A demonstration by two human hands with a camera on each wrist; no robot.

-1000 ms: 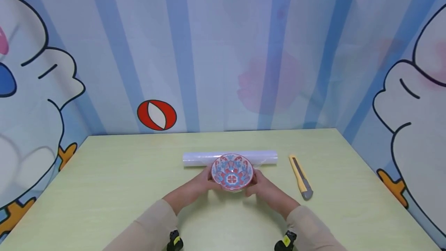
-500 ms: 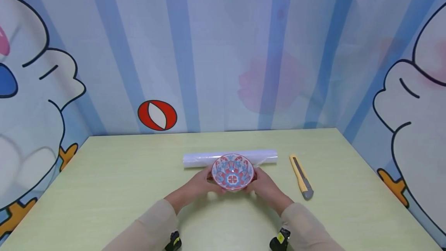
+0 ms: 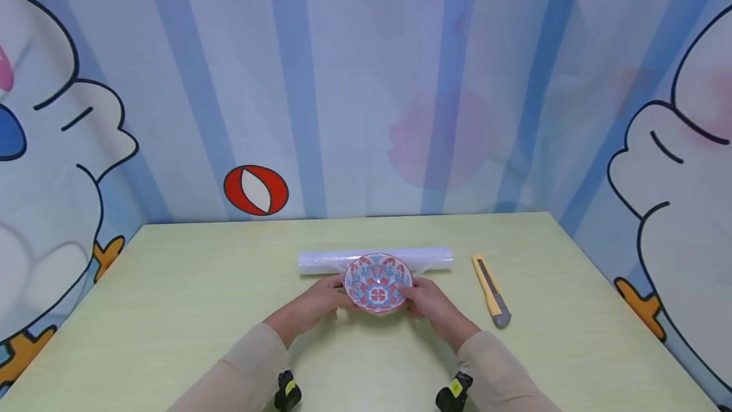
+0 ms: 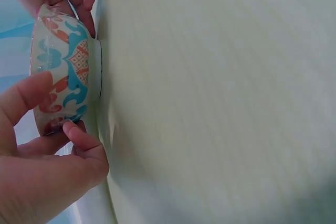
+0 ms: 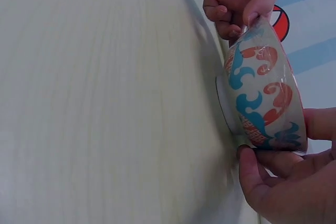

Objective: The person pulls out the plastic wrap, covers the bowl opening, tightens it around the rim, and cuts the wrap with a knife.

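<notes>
A bowl with a red and blue pattern stands upright between both hands, mid-table. My left hand grips its left side, thumb against the wall near the rim and fingers below, as the left wrist view shows on the bowl. On the other side my right hand holds the bowl, its thumb lapping over the rim. Clear plastic film glints on the bowl's outer wall. Right behind lies a roll of cling film, partly hidden by the bowl, with a loose see-through strip reaching toward it.
A yellow and grey utility knife lies on the pale table, to the right of the roll. A blue striped cartoon backdrop rises along the table's back and sides.
My right thumb has come up over the bowl's rim. The right forearm has shifted slightly left. The bowl, the roll and the knife stay where they were.
</notes>
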